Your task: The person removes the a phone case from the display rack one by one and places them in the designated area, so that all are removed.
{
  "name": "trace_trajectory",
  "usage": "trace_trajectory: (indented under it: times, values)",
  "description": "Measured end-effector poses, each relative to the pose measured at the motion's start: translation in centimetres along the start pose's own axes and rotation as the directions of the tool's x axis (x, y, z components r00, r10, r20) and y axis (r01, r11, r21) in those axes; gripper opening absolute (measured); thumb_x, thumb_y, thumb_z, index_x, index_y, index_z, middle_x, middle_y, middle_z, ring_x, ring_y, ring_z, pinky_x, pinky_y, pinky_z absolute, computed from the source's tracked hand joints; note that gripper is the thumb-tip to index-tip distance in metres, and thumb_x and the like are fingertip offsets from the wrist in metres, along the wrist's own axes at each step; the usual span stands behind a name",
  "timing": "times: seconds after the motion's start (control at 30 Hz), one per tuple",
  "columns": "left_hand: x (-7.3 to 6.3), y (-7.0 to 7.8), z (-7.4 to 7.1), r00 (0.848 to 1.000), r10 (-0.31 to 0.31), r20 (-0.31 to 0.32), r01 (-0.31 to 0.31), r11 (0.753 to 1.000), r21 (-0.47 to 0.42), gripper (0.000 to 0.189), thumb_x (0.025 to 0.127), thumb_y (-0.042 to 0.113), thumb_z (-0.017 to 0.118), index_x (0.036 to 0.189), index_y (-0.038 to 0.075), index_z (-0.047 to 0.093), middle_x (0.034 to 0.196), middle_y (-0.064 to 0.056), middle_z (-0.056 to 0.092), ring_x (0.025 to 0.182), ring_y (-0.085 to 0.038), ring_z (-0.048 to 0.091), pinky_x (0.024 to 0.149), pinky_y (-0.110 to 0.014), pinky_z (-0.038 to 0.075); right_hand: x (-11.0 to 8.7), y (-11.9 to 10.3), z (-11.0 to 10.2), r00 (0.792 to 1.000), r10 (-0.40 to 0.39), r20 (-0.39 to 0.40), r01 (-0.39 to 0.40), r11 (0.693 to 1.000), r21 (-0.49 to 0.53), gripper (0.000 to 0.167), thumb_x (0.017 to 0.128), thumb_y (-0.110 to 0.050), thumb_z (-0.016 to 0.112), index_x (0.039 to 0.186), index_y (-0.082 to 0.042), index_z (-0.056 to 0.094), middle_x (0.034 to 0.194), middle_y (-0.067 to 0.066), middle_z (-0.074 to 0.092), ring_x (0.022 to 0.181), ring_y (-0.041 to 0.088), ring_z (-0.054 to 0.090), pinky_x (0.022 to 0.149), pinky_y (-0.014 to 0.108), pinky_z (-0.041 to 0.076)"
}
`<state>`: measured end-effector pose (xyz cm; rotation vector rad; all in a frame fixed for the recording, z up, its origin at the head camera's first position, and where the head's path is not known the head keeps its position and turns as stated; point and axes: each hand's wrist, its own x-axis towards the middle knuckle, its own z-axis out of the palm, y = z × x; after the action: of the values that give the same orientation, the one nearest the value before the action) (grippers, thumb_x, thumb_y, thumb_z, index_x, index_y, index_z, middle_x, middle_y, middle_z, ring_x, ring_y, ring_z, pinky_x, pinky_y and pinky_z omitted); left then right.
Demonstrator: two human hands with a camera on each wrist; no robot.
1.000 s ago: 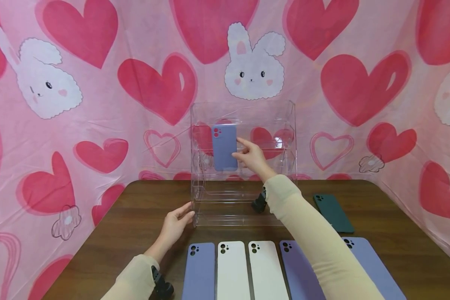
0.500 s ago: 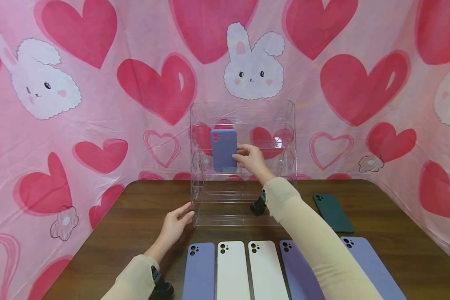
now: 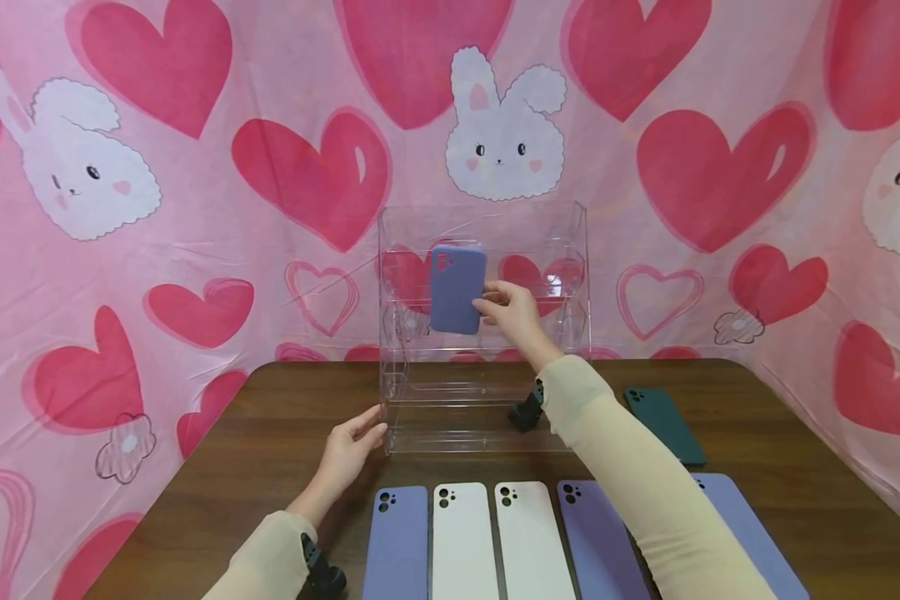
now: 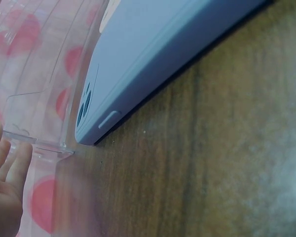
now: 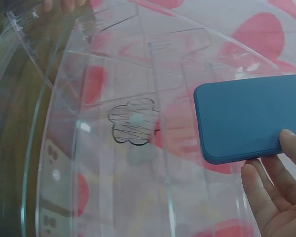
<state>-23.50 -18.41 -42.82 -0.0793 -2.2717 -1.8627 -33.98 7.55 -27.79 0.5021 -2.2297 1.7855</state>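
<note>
My right hand (image 3: 513,317) pinches a lavender-blue phone case (image 3: 457,287) by its right edge, thumb in front and fingers behind. The case stands nearly upright, tilted slightly, before the middle tiers of a clear plastic tiered display stand (image 3: 457,403). In the right wrist view the same phone case (image 5: 251,118) looks bluer, and its camera end runs out of frame. At the stand's lower left corner is my left hand (image 3: 347,450), its extended fingers touching the edge. Those fingers (image 4: 20,168) also show against the clear stand in the left wrist view.
Along the front of the wooden table (image 3: 217,500) lies a row of phone cases: lavender (image 3: 397,542), white (image 3: 461,533), another white (image 3: 528,533), purple (image 3: 596,533) and lavender (image 3: 750,525). A dark green case (image 3: 667,425) lies right of the stand. A pink heart-patterned cloth hangs behind.
The held phone case first tilted at its top, then rose and shifted right, coming up from the tier ledge. My right hand moved with it; the left hand stayed at the stand's corner.
</note>
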Motion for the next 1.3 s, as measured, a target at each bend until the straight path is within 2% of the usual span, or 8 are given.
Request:
trace_trajectory:
  times: [0.2, 0.43, 0.73, 1.0, 1.07, 1.3]
  values:
    - [0.0, 0.0, 0.0, 1.000, 0.006, 0.001, -0.006, 1.000, -0.006, 0.040, 0.088, 0.001, 0.059, 0.128, -0.004, 0.051, 0.127, -0.018, 0.052, 0.108, -0.030, 0.055, 0.079, -0.030, 0.052, -0.2, -0.2, -1.4, 0.999, -0.041, -0.011, 0.042, 0.999, 0.021, 0.032, 0.085, -0.002, 0.065, 0.115, 0.008, 0.058, 0.103, 0.025, 0.062, 0.084, 0.034, 0.064, 0.072, 0.038, 0.055]
    - [-0.1, -0.1, 0.0, 1.000, 0.006, 0.000, -0.006, 1.000, 0.000, 0.040, 0.088, 0.001, 0.059, 0.127, -0.004, 0.052, 0.127, -0.018, 0.052, 0.108, -0.030, 0.055, 0.079, -0.031, 0.052, -1.3, -0.5, -3.3, 0.999, -0.027, -0.034, 0.029, 0.997, 0.065, 0.037, 0.086, -0.006, 0.064, 0.119, 0.007, 0.055, 0.106, 0.024, 0.060, 0.084, 0.027, 0.063, 0.073, 0.033, 0.055]
    - [-0.1, 0.1, 0.0, 1.000, 0.006, -0.007, -0.006, 1.000, -0.005, 0.040, 0.088, 0.001, 0.059, 0.127, -0.003, 0.052, 0.126, -0.019, 0.052, 0.107, -0.030, 0.055, 0.079, -0.031, 0.052, -2.7, -0.4, -6.1, 0.996, -0.057, -0.073, 0.064, 0.993, 0.097, 0.043, 0.085, -0.002, 0.064, 0.124, 0.011, 0.050, 0.107, 0.027, 0.058, 0.075, 0.008, 0.062, 0.071, 0.030, 0.055]
    - [-0.1, 0.0, 0.1, 0.999, 0.031, -0.015, -0.031, 1.000, 0.001, 0.039, 0.088, 0.000, 0.059, 0.126, -0.005, 0.053, 0.124, -0.021, 0.053, 0.105, -0.031, 0.057, 0.077, -0.031, 0.053, -4.5, -0.9, -8.9, 0.994, -0.076, -0.073, 0.082, 0.993, 0.080, 0.045, 0.087, -0.005, 0.063, 0.125, 0.013, 0.047, 0.095, 0.008, 0.059, 0.075, 0.007, 0.062, 0.069, 0.025, 0.055]
    - [0.0, 0.0, 0.1, 1.000, 0.016, -0.018, -0.017, 1.000, -0.009, 0.039, 0.088, -0.001, 0.060, 0.126, -0.003, 0.053, 0.124, -0.020, 0.054, 0.105, -0.030, 0.057, 0.077, -0.030, 0.053, -5.0, -1.1, -9.7, 0.994, -0.083, -0.071, 0.089, 0.993, 0.076, 0.045, 0.087, -0.006, 0.063, 0.124, 0.013, 0.047, 0.093, 0.004, 0.059, 0.074, 0.007, 0.063, 0.069, 0.025, 0.055]
    - [0.0, 0.0, 0.1, 1.000, 0.006, -0.014, -0.006, 1.000, -0.019, 0.039, 0.088, 0.000, 0.059, 0.126, -0.004, 0.053, 0.124, -0.020, 0.053, 0.105, -0.030, 0.057, 0.078, -0.029, 0.053, -6.2, -0.8, -12.0, 0.993, -0.101, -0.058, 0.105, 0.992, 0.066, 0.041, 0.087, -0.013, 0.064, 0.120, 0.009, 0.053, 0.090, -0.002, 0.064, 0.075, 0.011, 0.065, 0.070, 0.025, 0.055]
